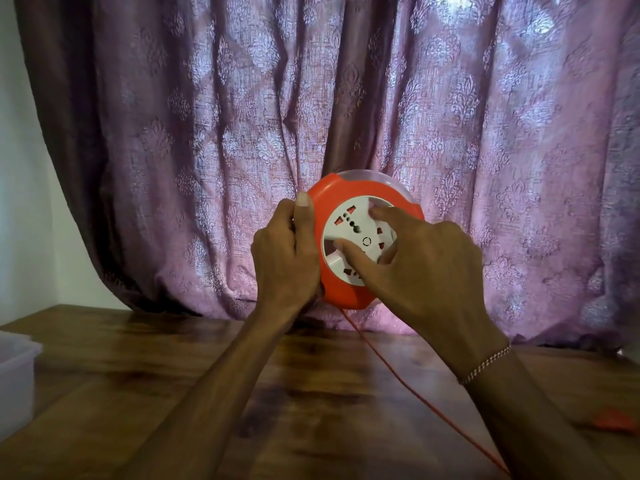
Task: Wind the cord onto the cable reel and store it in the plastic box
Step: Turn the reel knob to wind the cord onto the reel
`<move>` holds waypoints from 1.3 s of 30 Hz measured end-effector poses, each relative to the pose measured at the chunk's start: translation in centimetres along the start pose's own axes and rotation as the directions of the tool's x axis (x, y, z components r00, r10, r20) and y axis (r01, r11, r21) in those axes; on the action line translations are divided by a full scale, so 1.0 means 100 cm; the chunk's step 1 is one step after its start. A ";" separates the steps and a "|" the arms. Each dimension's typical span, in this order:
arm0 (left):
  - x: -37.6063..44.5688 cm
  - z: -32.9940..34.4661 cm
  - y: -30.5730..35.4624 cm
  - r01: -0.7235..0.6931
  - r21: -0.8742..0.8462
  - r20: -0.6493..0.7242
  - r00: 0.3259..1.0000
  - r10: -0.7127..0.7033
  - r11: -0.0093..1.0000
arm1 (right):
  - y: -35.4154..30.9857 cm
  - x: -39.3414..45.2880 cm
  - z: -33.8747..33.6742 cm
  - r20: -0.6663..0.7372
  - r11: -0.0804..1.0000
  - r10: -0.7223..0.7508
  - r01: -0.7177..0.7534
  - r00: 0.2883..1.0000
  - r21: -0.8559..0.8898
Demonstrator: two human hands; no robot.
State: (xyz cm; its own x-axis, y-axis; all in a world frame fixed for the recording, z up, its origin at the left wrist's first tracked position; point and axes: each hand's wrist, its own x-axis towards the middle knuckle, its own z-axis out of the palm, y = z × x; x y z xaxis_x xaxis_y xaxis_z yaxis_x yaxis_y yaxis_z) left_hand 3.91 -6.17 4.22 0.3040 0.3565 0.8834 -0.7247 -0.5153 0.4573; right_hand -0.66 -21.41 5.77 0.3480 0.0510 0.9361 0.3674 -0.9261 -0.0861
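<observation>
Thin orange cord (408,386) hangs from round glossy reel (332,199), left fingers (304,216) gripping its rim.

Orange cable reel (349,292) upright, orange cord (415,396) trailing, plastic box (15,372) left

Wooden counter (138,393), dark glossy grain with patchy reflections, fills the lower frame. Translucent plastic box (15,379) sits at the far left edge, partly cut off. Thin orange cord (415,396) runs diagonally over the counter toward the bottom right; where exactly it touches down is unclear. Blurred orange object (616,422) lies at the right edge, unidentifiable. Purple patterned curtain (346,116) hem rests on the counter's back edge.
</observation>
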 end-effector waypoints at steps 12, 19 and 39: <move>0.001 0.002 -0.005 0.007 -0.060 -0.016 1.000 -0.008 0.998 | 0.010 0.007 -0.018 0.359 0.937 -0.337 0.348 0.871 0.034; 0.000 0.001 -0.002 0.001 -0.046 -0.011 1.000 -0.002 0.999 | 0.009 0.006 -0.010 0.209 0.918 -0.368 0.389 0.906 -0.071; -0.001 0.002 -0.003 0.008 -0.014 -0.031 0.999 -0.008 1.000 | 0.010 0.008 -0.014 0.066 0.978 -0.180 0.171 0.981 0.117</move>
State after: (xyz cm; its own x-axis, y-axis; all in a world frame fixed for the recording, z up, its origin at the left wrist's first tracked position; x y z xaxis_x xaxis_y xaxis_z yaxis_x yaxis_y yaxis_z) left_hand 4.26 -6.21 3.99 0.2908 0.3849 0.8760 -0.7310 -0.5014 0.4629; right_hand -1.20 -22.84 6.89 0.3325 0.2412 0.9117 0.5195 -0.8537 0.0364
